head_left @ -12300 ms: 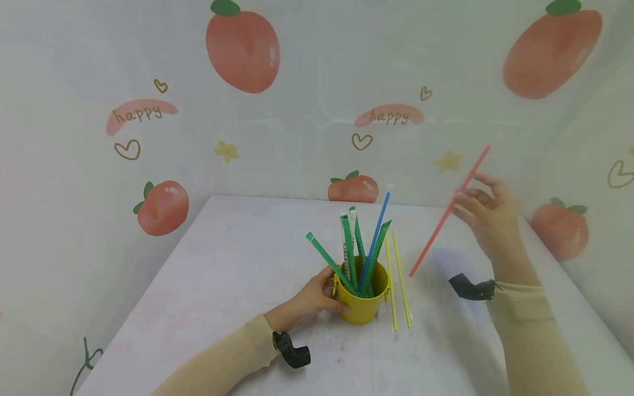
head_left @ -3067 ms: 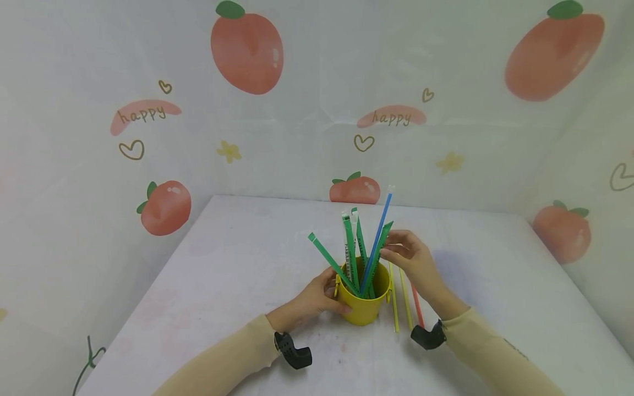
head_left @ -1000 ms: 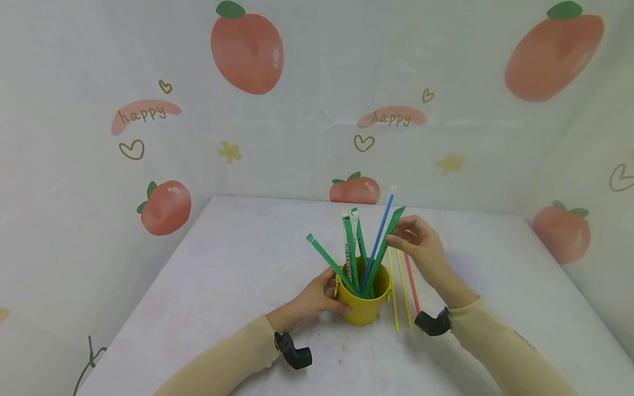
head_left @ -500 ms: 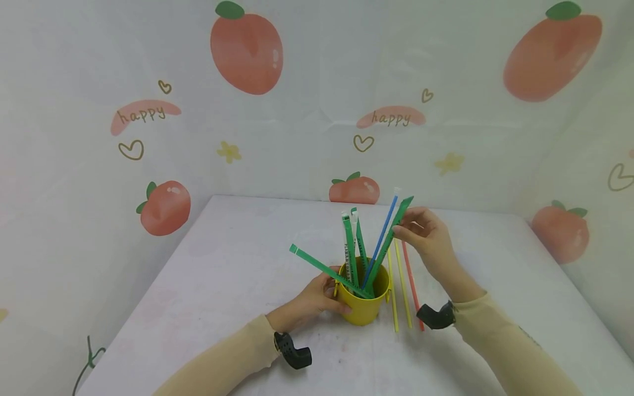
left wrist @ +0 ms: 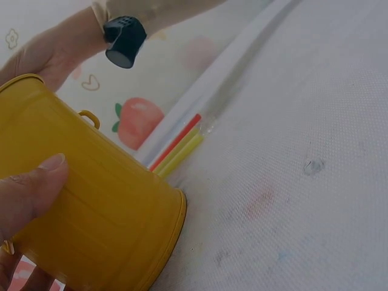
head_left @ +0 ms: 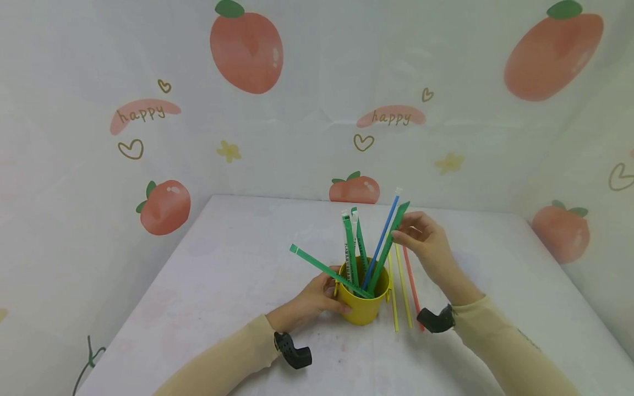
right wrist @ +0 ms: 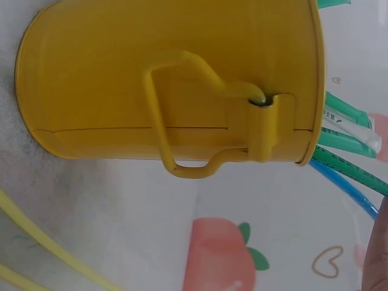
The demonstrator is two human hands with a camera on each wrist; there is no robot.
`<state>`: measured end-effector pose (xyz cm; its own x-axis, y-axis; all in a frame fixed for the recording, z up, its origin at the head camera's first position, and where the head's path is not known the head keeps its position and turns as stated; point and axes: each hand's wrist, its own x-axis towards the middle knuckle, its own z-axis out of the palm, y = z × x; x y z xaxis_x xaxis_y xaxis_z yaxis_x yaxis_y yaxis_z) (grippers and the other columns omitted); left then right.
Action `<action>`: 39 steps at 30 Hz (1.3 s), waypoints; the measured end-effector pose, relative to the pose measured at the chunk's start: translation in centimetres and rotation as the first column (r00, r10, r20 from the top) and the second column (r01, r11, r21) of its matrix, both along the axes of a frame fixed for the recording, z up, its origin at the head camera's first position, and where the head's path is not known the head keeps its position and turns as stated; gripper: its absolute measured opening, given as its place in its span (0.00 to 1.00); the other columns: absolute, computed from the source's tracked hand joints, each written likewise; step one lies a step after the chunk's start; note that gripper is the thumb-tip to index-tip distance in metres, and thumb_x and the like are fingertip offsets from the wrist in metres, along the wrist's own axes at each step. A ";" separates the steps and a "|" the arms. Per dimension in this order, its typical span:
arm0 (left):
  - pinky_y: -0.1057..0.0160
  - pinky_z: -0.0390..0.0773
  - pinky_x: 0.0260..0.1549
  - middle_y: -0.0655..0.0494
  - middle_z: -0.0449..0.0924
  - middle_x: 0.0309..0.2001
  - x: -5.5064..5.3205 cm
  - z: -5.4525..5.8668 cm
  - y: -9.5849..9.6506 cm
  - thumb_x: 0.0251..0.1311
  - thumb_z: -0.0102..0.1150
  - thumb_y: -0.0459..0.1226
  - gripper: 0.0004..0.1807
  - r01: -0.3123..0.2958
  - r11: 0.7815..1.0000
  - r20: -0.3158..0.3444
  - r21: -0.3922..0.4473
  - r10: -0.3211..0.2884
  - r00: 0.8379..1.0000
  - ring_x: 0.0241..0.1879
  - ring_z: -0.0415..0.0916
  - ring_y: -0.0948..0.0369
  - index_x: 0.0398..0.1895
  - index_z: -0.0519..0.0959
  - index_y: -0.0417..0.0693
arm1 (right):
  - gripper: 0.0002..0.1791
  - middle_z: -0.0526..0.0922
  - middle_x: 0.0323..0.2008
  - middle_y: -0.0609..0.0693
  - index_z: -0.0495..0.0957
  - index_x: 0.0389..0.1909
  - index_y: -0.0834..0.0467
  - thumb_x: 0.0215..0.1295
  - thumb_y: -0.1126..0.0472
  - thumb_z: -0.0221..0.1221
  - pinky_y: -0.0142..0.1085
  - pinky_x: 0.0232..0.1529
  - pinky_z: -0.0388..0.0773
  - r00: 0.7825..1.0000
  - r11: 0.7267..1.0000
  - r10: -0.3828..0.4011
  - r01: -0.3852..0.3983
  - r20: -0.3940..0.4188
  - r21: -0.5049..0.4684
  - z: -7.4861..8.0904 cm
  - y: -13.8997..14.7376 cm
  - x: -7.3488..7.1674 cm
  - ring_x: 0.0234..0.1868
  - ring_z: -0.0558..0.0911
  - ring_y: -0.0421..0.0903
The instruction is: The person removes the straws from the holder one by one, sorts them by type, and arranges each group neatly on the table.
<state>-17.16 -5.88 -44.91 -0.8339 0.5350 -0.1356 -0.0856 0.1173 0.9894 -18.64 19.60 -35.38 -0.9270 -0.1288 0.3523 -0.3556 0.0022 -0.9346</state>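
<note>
A yellow metal bucket (head_left: 364,311) stands upright on the table, holding several green-wrapped straws (head_left: 350,247) and a blue straw (head_left: 386,228) in clear wrap. My left hand (head_left: 308,302) grips the bucket's left side, its thumb across the front; in the left wrist view the thumb (left wrist: 36,191) lies on the yellow wall. Between thumb and fingers, my right hand (head_left: 430,247) pinches the upper part of a green-wrapped straw (head_left: 388,242) leaning right, its lower end inside the bucket. Another green-wrapped straw (head_left: 317,264) leans far left over the rim.
Right of the bucket lie two yellow straws (head_left: 404,297) and a red straw (head_left: 412,280), roughly side by side. A bucket handle (right wrist: 157,121) hangs at its right side. Behind the white table (head_left: 238,236) rises a fruit-printed backdrop (head_left: 297,137).
The red straw, earlier in my right hand, now lies on the table. That hand has taken a green-wrapped straw and raised it slightly. Another green-wrapped straw has tipped left. My left hand stays put.
</note>
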 end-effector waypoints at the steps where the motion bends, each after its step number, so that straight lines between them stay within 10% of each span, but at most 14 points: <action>1: 0.40 0.47 0.63 0.59 0.62 0.65 0.0 0.0 0.0 0.42 0.72 0.31 0.41 0.000 1.000 -0.002 0.001 0.000 1.000 0.68 0.50 0.50 0.61 0.66 0.61 | 0.14 0.76 0.36 0.50 0.70 0.43 0.63 0.57 0.71 0.61 0.32 0.43 0.79 1.000 1.000 0.004 -0.004 0.003 -0.004 -0.1 0.0 0.0 0.38 0.79 0.41; 39: 0.47 0.56 0.63 0.58 0.64 0.63 -0.3 -0.2 0.0 0.41 0.72 0.29 0.44 0.011 1.000 0.015 0.025 -0.011 1.000 0.65 0.57 0.52 0.64 0.63 0.57 | 0.14 0.78 0.36 0.48 0.71 0.43 0.68 0.56 0.72 0.61 0.31 0.42 0.78 0.999 0.993 0.032 -0.028 -0.035 0.118 -0.7 -1.4 0.6 0.39 0.77 0.44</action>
